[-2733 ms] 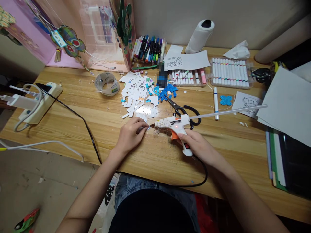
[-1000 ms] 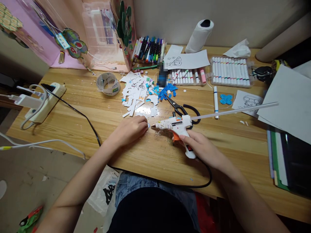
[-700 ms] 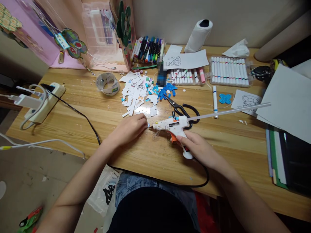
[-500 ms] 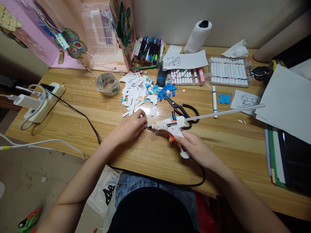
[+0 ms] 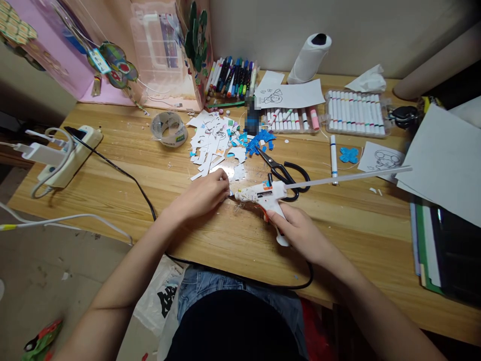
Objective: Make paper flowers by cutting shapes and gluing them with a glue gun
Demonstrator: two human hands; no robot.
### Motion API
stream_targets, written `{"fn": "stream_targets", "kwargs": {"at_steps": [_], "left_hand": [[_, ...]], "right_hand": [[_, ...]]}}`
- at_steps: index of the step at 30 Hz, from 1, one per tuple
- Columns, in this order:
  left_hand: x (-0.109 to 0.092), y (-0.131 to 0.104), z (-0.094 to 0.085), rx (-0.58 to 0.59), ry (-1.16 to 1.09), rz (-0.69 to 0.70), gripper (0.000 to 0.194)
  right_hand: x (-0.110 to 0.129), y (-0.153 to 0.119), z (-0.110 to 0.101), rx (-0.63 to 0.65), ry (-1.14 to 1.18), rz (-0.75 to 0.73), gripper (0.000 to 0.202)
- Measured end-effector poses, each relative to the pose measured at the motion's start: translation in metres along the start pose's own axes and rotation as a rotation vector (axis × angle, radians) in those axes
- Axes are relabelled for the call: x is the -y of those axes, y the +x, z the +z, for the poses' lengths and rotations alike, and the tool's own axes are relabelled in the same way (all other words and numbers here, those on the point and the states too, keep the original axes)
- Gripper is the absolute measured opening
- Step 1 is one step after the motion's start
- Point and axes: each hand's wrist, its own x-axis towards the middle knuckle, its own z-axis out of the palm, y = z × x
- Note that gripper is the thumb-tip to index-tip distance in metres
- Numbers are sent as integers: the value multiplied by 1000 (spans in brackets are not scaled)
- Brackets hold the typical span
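Note:
A white glue gun (image 5: pixel 265 193) with a long clear glue stick (image 5: pixel 349 176) out of its back is gripped by my right hand (image 5: pixel 298 228), fingers at the orange trigger. Its nozzle points left and meets the fingertips of my left hand (image 5: pixel 210 193). Those fingers are pinched together on something small that I cannot make out. Black-handled scissors (image 5: pixel 285 175) lie just behind the gun. White paper scraps (image 5: pixel 210 143) and blue scraps (image 5: pixel 260 140) are heaped beyond my left hand.
A tape roll (image 5: pixel 169 129) and a power strip (image 5: pixel 71 158) are on the left. Markers (image 5: pixel 233 77), a marker case (image 5: pixel 355 113), a blue flower shape (image 5: pixel 348 154) and paper sheets (image 5: pixel 447 160) lie behind and right. A black cord (image 5: pixel 128 175) crosses the table's left part.
Both hands and the glue gun hold nearly the same place. My right fingers cover more of the orange trigger, and the whole view has shifted slightly.

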Motion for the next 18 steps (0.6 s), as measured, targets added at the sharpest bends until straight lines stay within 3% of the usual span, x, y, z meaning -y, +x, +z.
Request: {"fn": "stream_targets", "kwargs": {"at_steps": [9,18], "left_hand": [[-1,0,-1,6,5,-13,21],[-1,-1,1,-17,-27,-15,22]], "right_hand": [[3,-6,5,-86,-160,-18,38],[6,-9,7,-69,-176,3,38]]}}
